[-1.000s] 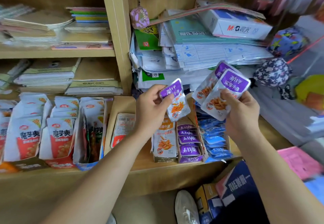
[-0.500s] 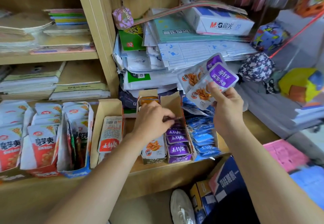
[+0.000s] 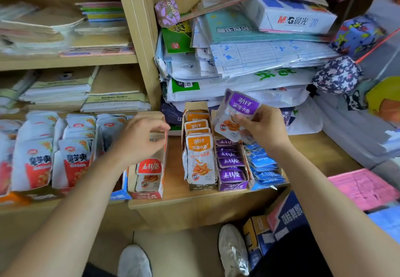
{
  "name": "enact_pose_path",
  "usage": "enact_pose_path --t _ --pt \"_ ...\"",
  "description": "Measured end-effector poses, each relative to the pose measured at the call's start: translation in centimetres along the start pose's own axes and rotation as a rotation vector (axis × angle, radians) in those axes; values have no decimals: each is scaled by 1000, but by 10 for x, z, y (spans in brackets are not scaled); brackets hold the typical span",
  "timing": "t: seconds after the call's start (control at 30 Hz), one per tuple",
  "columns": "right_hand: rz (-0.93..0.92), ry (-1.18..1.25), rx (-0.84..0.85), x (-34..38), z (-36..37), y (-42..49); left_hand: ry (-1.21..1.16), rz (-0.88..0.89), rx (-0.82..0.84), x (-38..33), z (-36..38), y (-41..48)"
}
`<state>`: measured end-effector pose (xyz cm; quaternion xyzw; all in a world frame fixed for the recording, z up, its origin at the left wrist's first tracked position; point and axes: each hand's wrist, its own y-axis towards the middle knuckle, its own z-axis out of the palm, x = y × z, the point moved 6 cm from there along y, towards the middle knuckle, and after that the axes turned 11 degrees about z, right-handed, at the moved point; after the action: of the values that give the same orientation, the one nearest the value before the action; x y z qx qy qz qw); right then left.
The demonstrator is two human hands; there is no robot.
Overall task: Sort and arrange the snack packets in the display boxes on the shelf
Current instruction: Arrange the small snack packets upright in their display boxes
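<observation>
My right hand (image 3: 267, 129) holds a small stack of purple-topped snack packets (image 3: 238, 112) just above the back of the purple packet box (image 3: 231, 176). Left of that box stands a display box of orange packets (image 3: 199, 157), and right of it a row of blue packets (image 3: 265, 169). My left hand (image 3: 138, 139) hovers over the red packet box (image 3: 149, 175), fingers loosely curled, with nothing visible between them. Whether it touches the box's wall I cannot tell.
Boxes of white-and-red packets (image 3: 40, 159) fill the shelf at the left. Stacks of paper and envelopes (image 3: 249, 64) are piled behind the snack boxes. Cartons (image 3: 281, 218) sit on the floor by my shoes (image 3: 232, 248). A pink sheet (image 3: 363, 188) lies at the right.
My left hand set its purple packet down among the purple ones, then moved left to the red box. My right hand came down with its packets toward the purple box.
</observation>
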<state>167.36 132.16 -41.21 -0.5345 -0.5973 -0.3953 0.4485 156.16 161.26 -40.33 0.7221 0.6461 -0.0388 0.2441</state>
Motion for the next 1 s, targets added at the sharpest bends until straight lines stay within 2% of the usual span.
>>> enact_pose_path --t 0.07,0.23,0.33,0.4,0.47,0.77,0.87,1.0 --pt "-34 -168 -11 -4 1 1 158 -25 125 18 3 -16" --pt "-135 -281 -183 3 -7 -2 295 -1 275 37 14 -44" --pt "-82 -380 -84 -2 7 -4 326 17 345 37 24 -47" --pt "-57 -426 -19 -3 14 -8 331 27 346 34 29 -46" --pt "-73 -426 -23 1 16 -11 361 36 338 29 35 -44" --pt "-52 -178 20 0 14 -15 240 186 98 -4 48 -33" --pt "-26 -119 8 -3 10 -13 233 135 63 -12 50 -28" --pt "-67 -317 36 -3 13 -15 161 117 98 -20 53 -29"
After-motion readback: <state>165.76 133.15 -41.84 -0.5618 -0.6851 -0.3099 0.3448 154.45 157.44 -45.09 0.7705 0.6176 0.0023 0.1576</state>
